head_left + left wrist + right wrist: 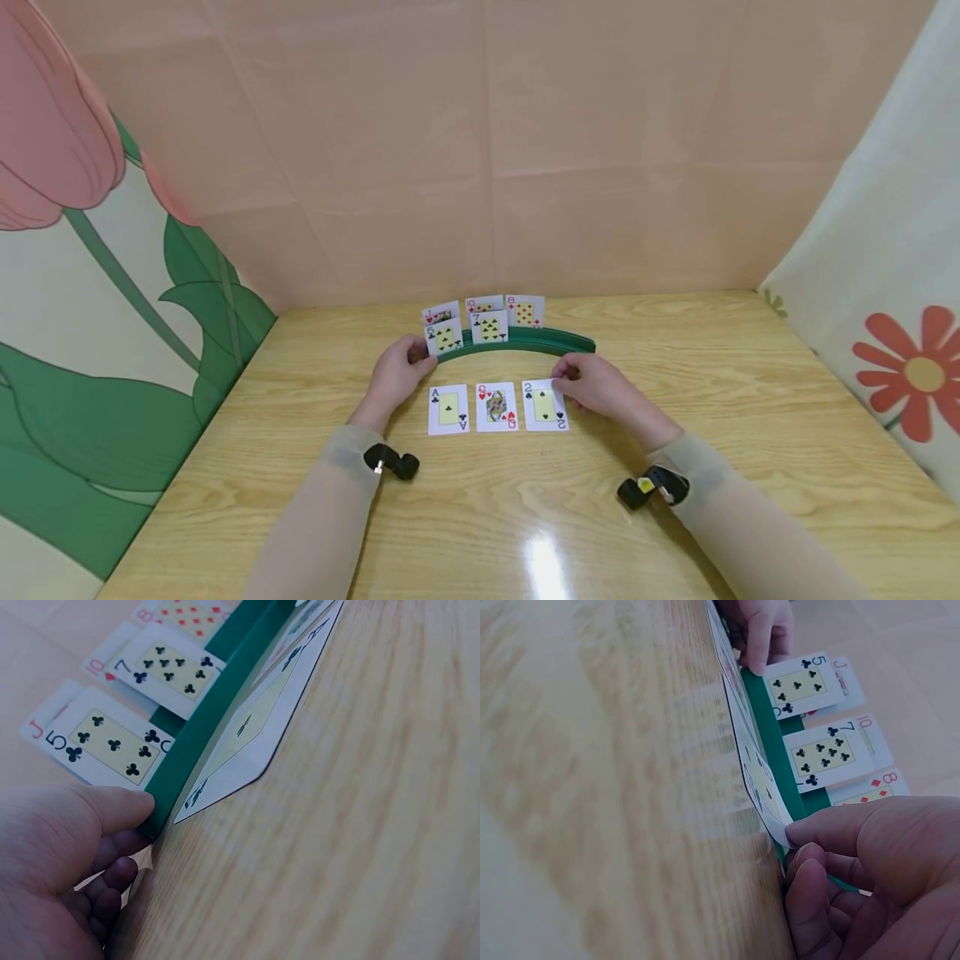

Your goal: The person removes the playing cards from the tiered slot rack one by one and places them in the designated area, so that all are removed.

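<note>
My left hand [396, 372] grips the left end of a curved green card holder [555, 337], thumb on its front wall. With thumb and fingers my right hand [596, 385] pinches the top right corner of the two of spades [543, 408], which lies face up with that corner slightly lifted. To its left lie the queen of hearts [497, 408] and the ace of clubs [448, 410]. In the holder's front row stand the five of clubs [112, 742] and seven of clubs [169, 667]. Behind them stand a red jack [441, 312], a red ten [484, 303] and the eight of diamonds [525, 310].
A wood-grain table [480, 500] carries everything. A pink cloth backdrop [487, 150] rises at its far edge. Flower-printed cloths hang at the left [82, 358] and right [892, 333]. Each wrist wears a small black camera.
</note>
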Demonstrator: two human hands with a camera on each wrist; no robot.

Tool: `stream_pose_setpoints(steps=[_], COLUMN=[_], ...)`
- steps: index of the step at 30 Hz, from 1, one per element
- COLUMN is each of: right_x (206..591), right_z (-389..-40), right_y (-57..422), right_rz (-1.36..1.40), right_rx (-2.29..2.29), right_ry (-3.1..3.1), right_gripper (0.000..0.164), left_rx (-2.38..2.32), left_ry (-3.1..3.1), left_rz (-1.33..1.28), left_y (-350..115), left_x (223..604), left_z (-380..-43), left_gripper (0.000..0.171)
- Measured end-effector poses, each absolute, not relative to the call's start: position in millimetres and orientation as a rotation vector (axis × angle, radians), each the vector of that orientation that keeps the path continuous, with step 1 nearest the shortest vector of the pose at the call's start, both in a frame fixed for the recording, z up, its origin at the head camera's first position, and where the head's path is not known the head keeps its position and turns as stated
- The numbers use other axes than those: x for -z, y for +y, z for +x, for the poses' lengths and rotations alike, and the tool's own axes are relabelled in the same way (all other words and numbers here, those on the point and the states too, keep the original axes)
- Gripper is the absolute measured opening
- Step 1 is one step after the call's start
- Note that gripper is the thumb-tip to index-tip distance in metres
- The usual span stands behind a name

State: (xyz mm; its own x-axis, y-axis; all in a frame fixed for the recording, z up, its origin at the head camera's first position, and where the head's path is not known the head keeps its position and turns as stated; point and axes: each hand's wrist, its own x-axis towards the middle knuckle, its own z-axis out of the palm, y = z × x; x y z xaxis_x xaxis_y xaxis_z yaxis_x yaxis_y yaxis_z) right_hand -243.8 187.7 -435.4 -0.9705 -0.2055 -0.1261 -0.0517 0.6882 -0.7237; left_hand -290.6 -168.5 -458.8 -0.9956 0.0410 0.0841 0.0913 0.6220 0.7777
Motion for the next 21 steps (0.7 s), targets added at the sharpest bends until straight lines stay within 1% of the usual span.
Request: stream_pose_setpoints(steps=[10, 21], right_x=[436.1, 437.7], right_z=[-244.0, -245.2], right_y=[187.3, 186.9], right_rz=[-0.21, -0.216], right_rx=[1.152, 1.139], right_ry=[2.701, 2.72], right_gripper=[0.007, 0.007], left_rx=[1.359, 1.351], left_ry=[-2.766, -2.775], left_rz=[-0.121, -0.116], left_y=[-168.7, -168.9], left_x=[459.4, 459.3], left_z=[-290.2, -290.9], left_gripper=[0.028, 0.031])
